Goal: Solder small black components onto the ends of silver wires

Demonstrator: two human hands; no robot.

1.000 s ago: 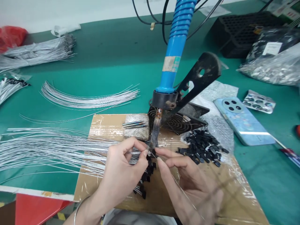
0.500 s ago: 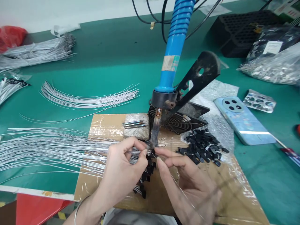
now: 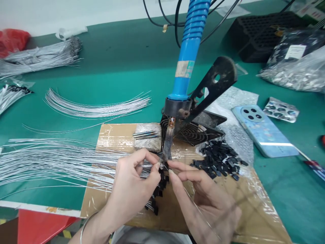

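Note:
A blue-handled soldering iron (image 3: 185,51) points down in a black clamp, its dark tip between my hands. My left hand (image 3: 138,183) is closed, thumb and forefinger pinching a thin white wire just left of the tip; the exact grip point is partly hidden. Just right of the tip, my right hand (image 3: 203,193) pinches a fine strand of solder wire (image 3: 208,224) that trails down across the palm. White wires (image 3: 63,162) spread out leftward from under my left hand. Black end pieces (image 3: 154,203) on wires lie beneath the fingers, on the cardboard (image 3: 114,134).
A fan (image 3: 193,132) stands behind the iron, beside a block (image 3: 147,139) with metal rods on it. Loose black pieces (image 3: 220,157) are heaped at the right, near a phone (image 3: 264,130). Another wire bundle (image 3: 99,106) lies at the back left.
Hardly anything differs. My right thumb has shifted very slightly up and left towards the iron's tip; my left hand keeps its place.

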